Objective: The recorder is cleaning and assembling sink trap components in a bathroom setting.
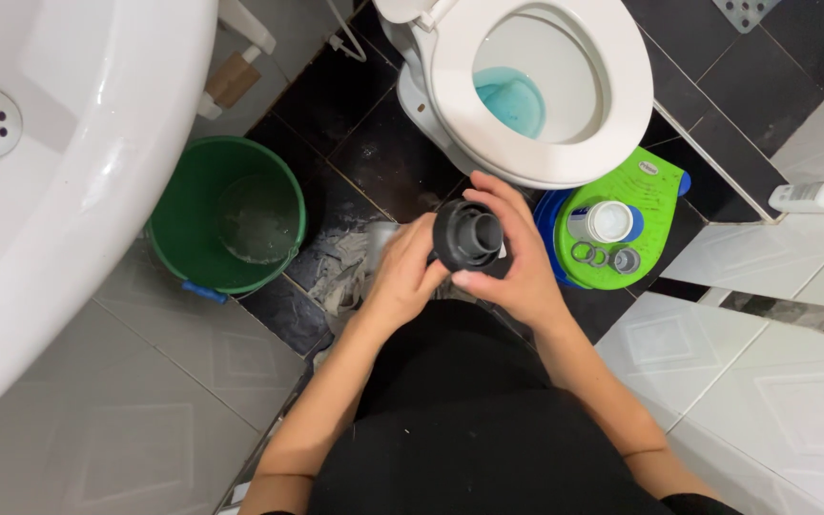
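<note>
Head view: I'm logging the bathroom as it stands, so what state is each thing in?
Toilet seat: down, bowl open, blue water inside.
Green bucket: upright, nearly empty.
Black round fitting: held by left hand and right hand.
White bottle: lying on its side.
White jar: capped, on green lid.

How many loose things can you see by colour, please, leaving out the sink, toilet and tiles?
Green: 2, the bucket and the tray lid
Black: 1, the round fitting held in both hands, left hand and right hand
White: 2, the jar and the bottle
Total: 5
</note>
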